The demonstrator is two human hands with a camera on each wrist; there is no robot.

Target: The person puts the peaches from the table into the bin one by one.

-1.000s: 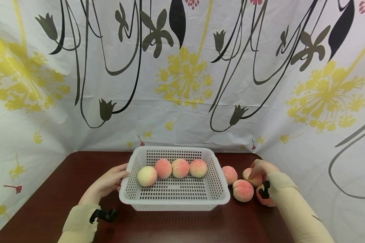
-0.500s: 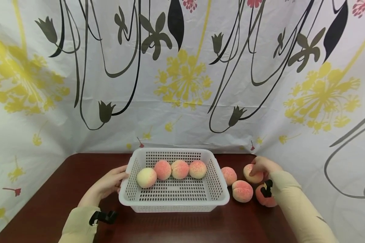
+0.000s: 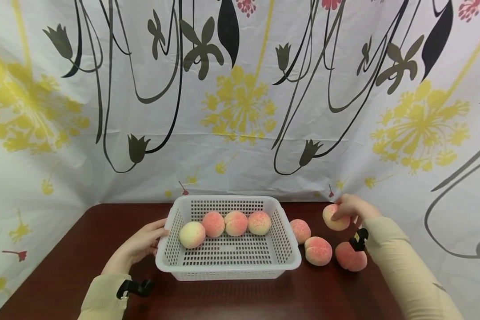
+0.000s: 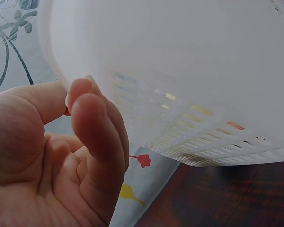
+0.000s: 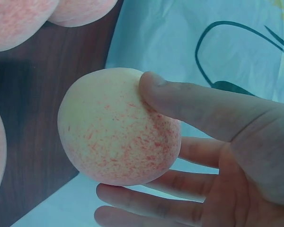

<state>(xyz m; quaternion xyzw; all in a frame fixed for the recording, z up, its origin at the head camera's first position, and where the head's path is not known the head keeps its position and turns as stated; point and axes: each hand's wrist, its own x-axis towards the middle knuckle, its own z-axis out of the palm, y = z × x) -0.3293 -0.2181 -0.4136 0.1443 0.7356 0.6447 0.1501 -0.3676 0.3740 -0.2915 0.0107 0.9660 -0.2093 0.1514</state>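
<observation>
A white plastic basket (image 3: 229, 274) stands on the table with several peaches in it, among them a pale yellow peach (image 3: 192, 234) at the left. My left hand (image 3: 143, 242) holds the basket's left rim; in the left wrist view its curled fingers (image 4: 97, 127) lie against the outer wall, with the thumb at the rim. To the right of the basket, my right hand (image 3: 354, 208) holds a yellow-and-pink peach (image 5: 118, 127) between thumb and fingers, raised off the table. Below that hand lie a red peach (image 3: 350, 256), a pink peach (image 3: 318, 251) and another peach (image 3: 300, 231) near the basket.
The dark red-brown table (image 3: 64, 262) ends at a white floral curtain (image 3: 240, 173) behind it and at both sides. The loose peaches sit close to the basket's right wall and the table's right edge.
My right hand has lifted the yellow-and-pink peach up and slightly back, away from the red peach, which now shows more fully. My left hand stays at the basket rim.
</observation>
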